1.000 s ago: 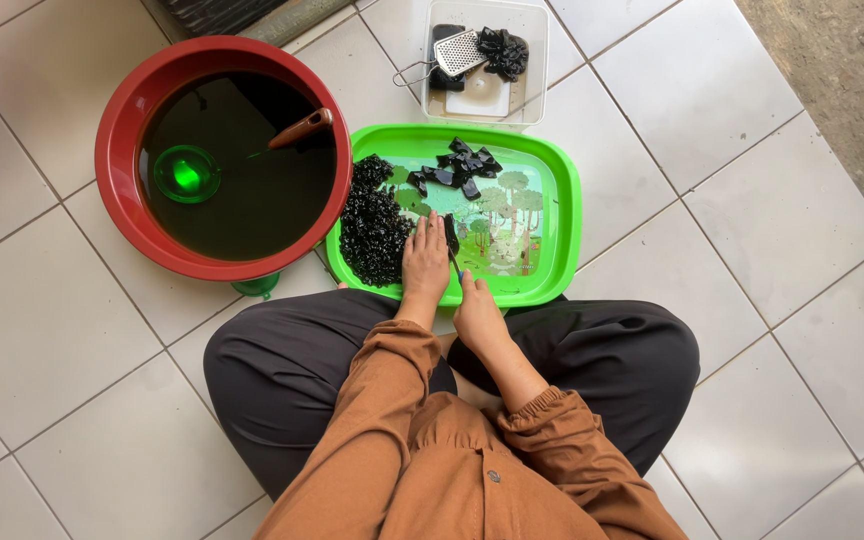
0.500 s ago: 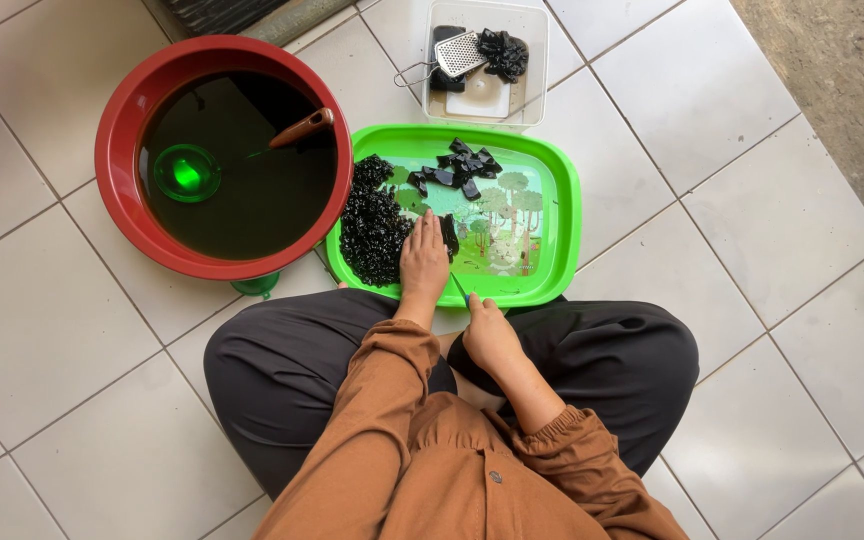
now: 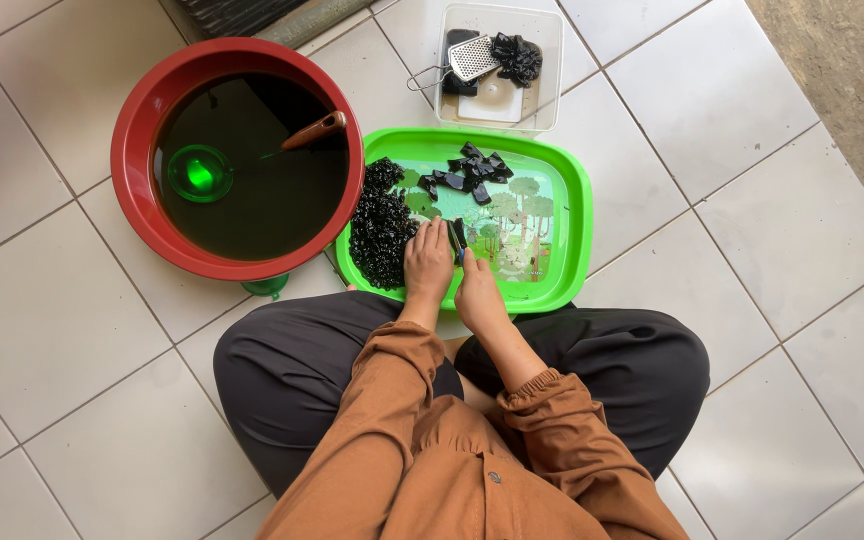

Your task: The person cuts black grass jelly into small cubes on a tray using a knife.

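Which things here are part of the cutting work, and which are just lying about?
In use:
left hand
right hand
black jelly strip
heap of small black cubes
green plastic tray

Lying about:
red basin of dark liquid
clear container with metal grater

Home setting, likely a porch or kitchen floor: pale tiled floor (image 3: 772, 180), red basin (image 3: 142, 190) of dark liquid, green tray (image 3: 567, 200) (person sits cross-legged, 1 grater box (image 3: 552, 60) nearby).
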